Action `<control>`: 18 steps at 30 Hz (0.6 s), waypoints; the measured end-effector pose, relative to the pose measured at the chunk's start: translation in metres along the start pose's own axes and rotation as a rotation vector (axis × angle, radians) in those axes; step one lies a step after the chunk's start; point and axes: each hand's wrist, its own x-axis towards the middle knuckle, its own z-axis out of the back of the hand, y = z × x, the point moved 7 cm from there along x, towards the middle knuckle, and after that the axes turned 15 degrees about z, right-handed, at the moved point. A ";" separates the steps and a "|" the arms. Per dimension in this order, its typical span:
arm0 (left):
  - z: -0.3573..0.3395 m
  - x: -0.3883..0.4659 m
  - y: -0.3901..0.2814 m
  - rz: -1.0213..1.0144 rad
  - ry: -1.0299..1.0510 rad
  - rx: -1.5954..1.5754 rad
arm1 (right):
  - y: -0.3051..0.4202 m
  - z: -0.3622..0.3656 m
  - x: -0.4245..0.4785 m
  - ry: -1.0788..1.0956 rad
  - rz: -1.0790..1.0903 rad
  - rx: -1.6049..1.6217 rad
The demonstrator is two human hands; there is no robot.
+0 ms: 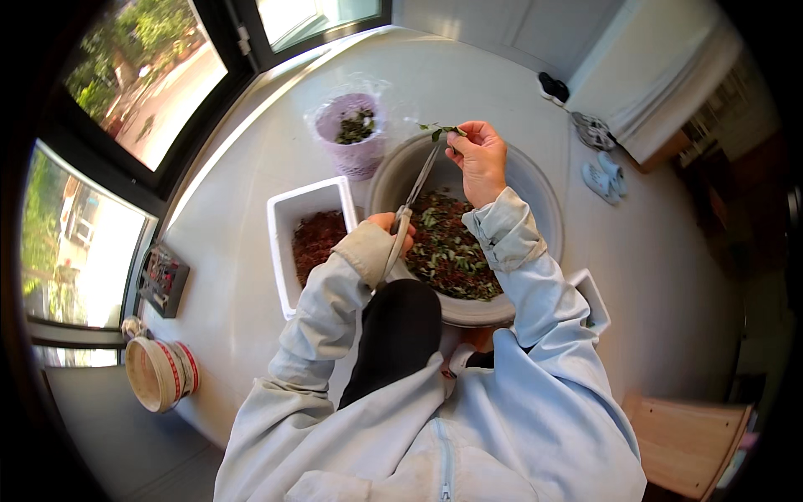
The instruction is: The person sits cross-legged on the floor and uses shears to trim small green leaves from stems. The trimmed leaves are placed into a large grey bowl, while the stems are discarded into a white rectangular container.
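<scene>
My right hand (pixel 481 157) pinches a small sprig with green leaves (pixel 436 132) over the far part of a large round basin (pixel 552 207). A pair of scissors (pixel 421 182) is in my left hand (pixel 389 226), its blades pointing up towards the sprig. Whether the blades touch the sprig is unclear. Inside the basin lies a heap of green leaves and dark red bits (pixel 452 248). At the basin's left stands a white foam box (pixel 277 251) with dark red plant matter (pixel 318 241) in it.
A purple lined bin (pixel 354 154) holding leaves stands beyond the foam box. Left are a grey crate (pixel 164 279) and a tipped bucket (pixel 161 374). Shoes (pixel 602 176) lie at right, a white container (pixel 593 298) beside my right arm, and a wooden piece of furniture (pixel 684 439) at lower right.
</scene>
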 end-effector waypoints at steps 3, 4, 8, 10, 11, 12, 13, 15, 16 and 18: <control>0.028 0.019 0.018 0.129 0.050 -0.324 | -0.048 -0.041 0.005 0.060 -0.040 0.061; 0.040 0.029 0.027 0.136 0.042 -0.414 | -0.061 -0.052 0.006 0.065 -0.046 0.062; 0.096 0.049 0.038 0.184 -0.109 -0.392 | -0.111 -0.082 0.017 0.111 -0.002 0.049; 0.116 0.062 0.048 0.229 -0.085 -0.373 | -0.127 -0.096 0.025 0.158 0.047 0.024; 0.123 0.068 0.053 0.251 -0.070 -0.362 | -0.134 -0.102 0.029 0.178 0.073 0.011; 0.131 0.073 0.052 0.236 -0.086 -0.364 | -0.142 -0.107 0.034 0.212 0.084 -0.006; 0.138 0.080 0.054 0.247 -0.095 -0.360 | -0.151 -0.111 0.038 0.244 0.096 -0.023; 0.150 0.094 0.058 0.265 -0.110 -0.347 | -0.167 -0.117 0.046 0.288 0.106 -0.035; 0.155 0.099 0.054 0.261 -0.119 -0.291 | -0.174 -0.120 0.049 0.301 0.105 -0.029; 0.162 0.109 0.052 0.238 -0.119 -0.262 | -0.186 -0.123 0.057 0.316 0.107 -0.047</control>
